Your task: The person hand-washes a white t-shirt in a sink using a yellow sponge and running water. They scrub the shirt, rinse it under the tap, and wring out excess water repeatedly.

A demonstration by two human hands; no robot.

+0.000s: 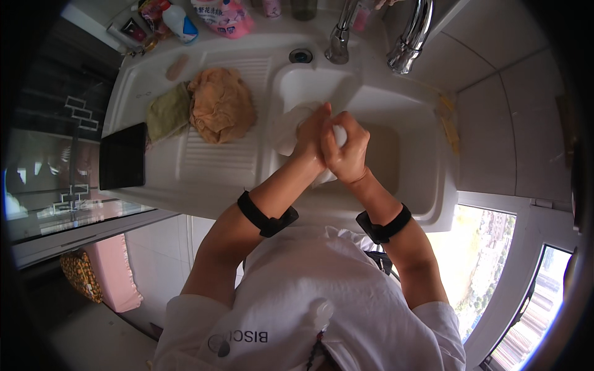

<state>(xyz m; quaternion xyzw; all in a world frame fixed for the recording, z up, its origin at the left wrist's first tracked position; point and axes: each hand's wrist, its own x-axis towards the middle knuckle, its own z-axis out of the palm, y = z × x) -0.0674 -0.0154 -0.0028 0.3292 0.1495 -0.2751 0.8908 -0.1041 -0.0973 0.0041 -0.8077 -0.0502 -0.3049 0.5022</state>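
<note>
A wet-looking white cloth (288,129) is bunched between my two hands over the laundry sink (422,185). My left hand (312,134) presses on it from the left, fingers pointing up and away from me. My right hand (348,148) is curled around a wad of it, and white fabric shows between thumb and fingers. One part of the cloth hangs out left of my left hand, and another shows below my wrists. Where the hands meet, the middle of the cloth is hidden. Cloudy water appears to lie in the basin beneath.
Left on the ribbed washboard (218,162) lies a crumpled orange-tan cloth (222,104), beside a folded green cloth (168,113) and a black flat object (123,156). Two chrome faucets (338,46) rise behind the basin. A pink detergent pouch (223,18) and white bottle (180,23) line the back ledge.
</note>
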